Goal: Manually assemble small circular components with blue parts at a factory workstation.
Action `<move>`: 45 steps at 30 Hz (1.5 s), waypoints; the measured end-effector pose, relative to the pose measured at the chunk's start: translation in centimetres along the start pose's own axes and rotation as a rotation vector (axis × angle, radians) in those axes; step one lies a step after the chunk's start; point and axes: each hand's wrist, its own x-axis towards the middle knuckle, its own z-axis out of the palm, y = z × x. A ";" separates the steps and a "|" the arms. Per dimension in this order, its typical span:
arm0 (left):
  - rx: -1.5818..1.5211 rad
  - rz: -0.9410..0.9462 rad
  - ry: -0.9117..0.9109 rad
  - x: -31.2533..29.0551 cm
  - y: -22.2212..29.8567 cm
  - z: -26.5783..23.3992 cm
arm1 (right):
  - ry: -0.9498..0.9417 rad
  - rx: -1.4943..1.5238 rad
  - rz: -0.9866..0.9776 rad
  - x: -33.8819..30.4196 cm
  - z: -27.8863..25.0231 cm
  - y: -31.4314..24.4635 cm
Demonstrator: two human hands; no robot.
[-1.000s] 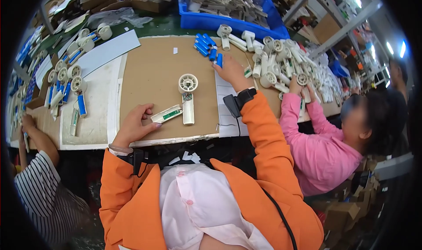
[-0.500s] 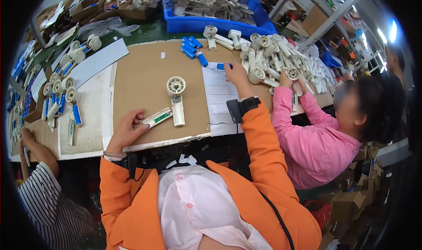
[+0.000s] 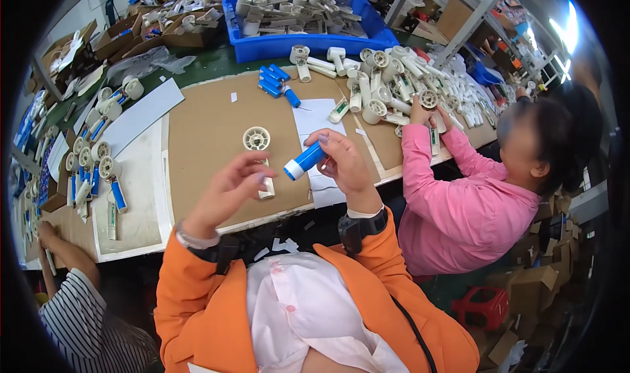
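My right hand (image 3: 344, 160) grips a blue cylindrical battery (image 3: 306, 160) with a white end, holding it tilted above the cardboard-covered work surface (image 3: 197, 169). To its left, my left hand (image 3: 236, 186) hovers with fingers apart and nothing visible in them, close to the battery's white end but not touching it. Behind that hand lies a white handheld-fan housing (image 3: 256, 139) with a round, spoked head; my fingers partly cover its handle. A white handle piece with a green circuit board (image 3: 339, 110) rests beyond my right hand, by a white paper sheet (image 3: 315, 116).
Several blue batteries (image 3: 275, 81) lie at the far middle. White fan housings pile up (image 3: 387, 87) at right, below a blue bin (image 3: 302, 45) of more parts. Assembled pieces (image 3: 92, 160) stand at left. A co-worker in pink (image 3: 453, 202) works at right; a striped sleeve (image 3: 72, 294) shows at left.
My right hand has come back toward me with the battery from the paper sheet. My left hand has lifted off the green-board handle piece, which no longer shows beside the fan housing.
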 end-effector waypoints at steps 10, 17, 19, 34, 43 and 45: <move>-0.029 -0.026 -0.021 0.1 -2.3 1.1 | -0.198 0.102 -0.137 0.0 2.7 4.3; -0.046 -0.066 -0.054 0.6 -3.2 0.7 | -0.080 -0.210 -0.282 0.6 3.2 6.0; -0.070 -0.090 -0.060 0.7 -3.7 0.5 | -0.023 -0.251 -0.349 1.5 3.3 7.4; 0.083 -0.120 -0.043 0.2 -3.5 0.7 | -0.168 0.138 -0.066 0.2 4.9 5.6; 0.107 -0.081 -0.117 -0.2 -3.4 1.2 | -0.159 0.221 -0.072 0.5 4.6 6.7; 0.080 -0.112 -0.101 0.0 -3.3 1.5 | -0.131 0.203 -0.130 0.8 4.2 7.5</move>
